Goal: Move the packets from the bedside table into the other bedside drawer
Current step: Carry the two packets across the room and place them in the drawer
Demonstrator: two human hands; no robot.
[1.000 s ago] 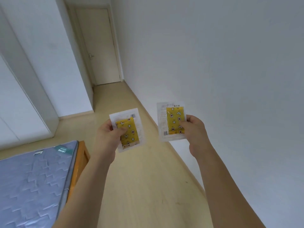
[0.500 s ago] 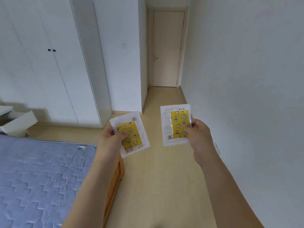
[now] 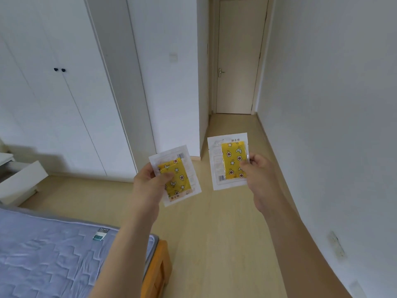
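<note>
each hand carries one packet out in front, clear of the bed (image 3: 53,254) — the left hand (image 3: 150,179) pinches its tilted packet (image 3: 175,175) thumb on top, and the right hand (image 3: 257,168) pinches the upright one (image 3: 228,161) by its right edge. the open white drawer (image 3: 20,181) sits far left — likely the goal, with both packets kept apart and ready to drop in.

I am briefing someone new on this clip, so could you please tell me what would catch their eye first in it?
Two yellow patterned packets held up mid-frame stand out: the left hand pinches the left packet, the right hand pinches the right packet. Below left lies a blue-grey mattress; at the far left edge stands a white bedside table, its drawer apparently open.
</note>
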